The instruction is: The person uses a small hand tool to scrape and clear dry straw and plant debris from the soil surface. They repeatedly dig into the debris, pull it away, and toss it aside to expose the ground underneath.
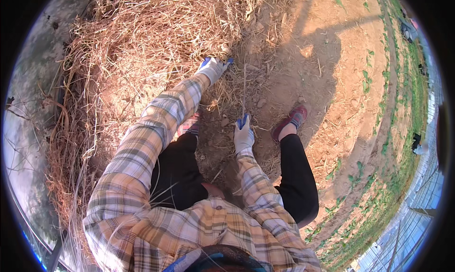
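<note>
My left hand [214, 69], in a white glove with blue on the fingers, reaches to the near edge of a heap of dry stalks [156, 30]. Its fingers curl into the stalks, and the tips are partly hidden. Just beyond them is a small pale clump [224, 48]. Lower and to the right, my right hand [243, 137], gloved alike, is closed round the near end of a thin, straight stick [244, 89]. The stick points away from me over the soil, its far end close to the heap.
My feet, one in a dark red shoe [298, 116], stand apart on bare brown soil [270, 92]. Rows of small green plants [367, 80] run along the right. A grey sheet-like surface [35, 96] borders the heap at left. Tangled dry stems [66, 177] lie beside it.
</note>
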A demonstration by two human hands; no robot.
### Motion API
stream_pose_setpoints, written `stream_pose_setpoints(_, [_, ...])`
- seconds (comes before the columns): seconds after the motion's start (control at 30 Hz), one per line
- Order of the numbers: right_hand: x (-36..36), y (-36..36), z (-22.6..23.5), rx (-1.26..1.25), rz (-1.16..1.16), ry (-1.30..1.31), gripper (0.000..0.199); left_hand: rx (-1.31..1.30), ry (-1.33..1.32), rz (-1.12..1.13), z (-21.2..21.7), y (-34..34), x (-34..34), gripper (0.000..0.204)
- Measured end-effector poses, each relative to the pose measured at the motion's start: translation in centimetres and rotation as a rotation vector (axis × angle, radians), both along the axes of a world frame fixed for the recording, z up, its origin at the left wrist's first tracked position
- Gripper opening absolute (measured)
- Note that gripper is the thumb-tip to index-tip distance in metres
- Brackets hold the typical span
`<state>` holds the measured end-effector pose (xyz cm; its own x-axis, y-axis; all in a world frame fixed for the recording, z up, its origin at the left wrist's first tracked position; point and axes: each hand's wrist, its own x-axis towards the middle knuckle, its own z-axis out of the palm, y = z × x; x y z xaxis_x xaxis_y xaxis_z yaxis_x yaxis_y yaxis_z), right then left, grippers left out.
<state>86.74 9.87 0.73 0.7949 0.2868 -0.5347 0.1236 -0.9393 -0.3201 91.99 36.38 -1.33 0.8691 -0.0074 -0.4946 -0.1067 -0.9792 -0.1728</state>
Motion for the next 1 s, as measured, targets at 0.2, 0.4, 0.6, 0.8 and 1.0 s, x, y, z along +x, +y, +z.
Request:
stream_pose_setpoints(0.2, [-1.2,0.6,0.2,0.161,-0.088,0.037,0.058,0.055,0.194,-0.043,-0.5,0.4,-0.2,0.063])
stream_pose_setpoints(0.4, [-1.4,0.4,0.3,0.319,-0.193,0.092,0.054,-0.004,0.014,-0.014,-0.6,-0.4,-1.2,0.03])
stream_pose_setpoints(0.6, [0.8,2.4,0.6,0.438,-0.244,-0.041,0.051,0.058,0.144,-0.142,0.8,-2.1,-1.1,0.034])
stream_pose_setpoints(0.8, [-2.1,0.3,1.0,0.138,-0.126,0.084,0.054,0.014,0.073,-0.068,2.5,-2.0,-1.3,0.03])
stream_pose_setpoints(1.0, [-1.6,0.9,0.8,0.262,-0.16,0.063,0.052,-0.041,0.084,-0.063,1.2,-1.6,-1.7,0.028])
